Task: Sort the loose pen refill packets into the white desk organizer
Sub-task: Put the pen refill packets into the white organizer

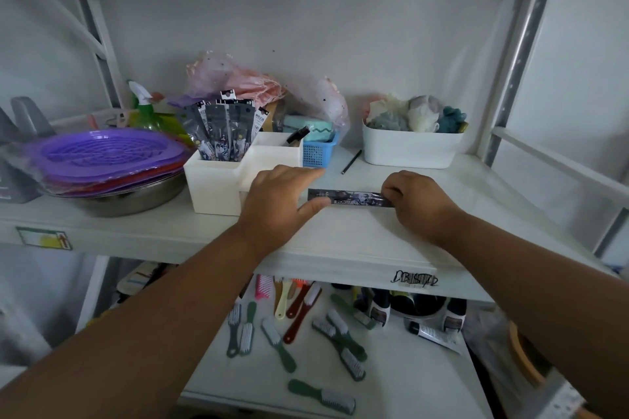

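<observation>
At the far left of the white shelf board (143,231), a stack of purple and red plastic strainer lids (105,155) sits on a shallow steel basin (136,197), with a green spray bottle (143,105) standing behind it. Just to the right stands the white plastic desk organizer (221,187), and its left rear compartment already holds a bunch of upright dark pen refill packets (224,131); a black object leans in the compartment to the right of them. Behind the organizer lie pink crumpled plastic bags (245,78) and a small blue mesh basket (320,151). The left hand (282,194) rests by the organizer's front right corner, fingers nearly straight and relaxed, its thumb lying on the left end of a long flat printed refill packet (350,197) that lies across the shelf. A thin black stick (351,161) lies loose on the board beyond it. The right hand (417,197) has its fingers curled over the packet's right end, apparently pinching it against the board. Further right and back stands a white rounded plastic tub (412,150) filled with pale and blue bath sponges. On the lower shelf (408,384), green-handled and red-handled brushes (337,333) lie scattered beside dark bottles.
</observation>
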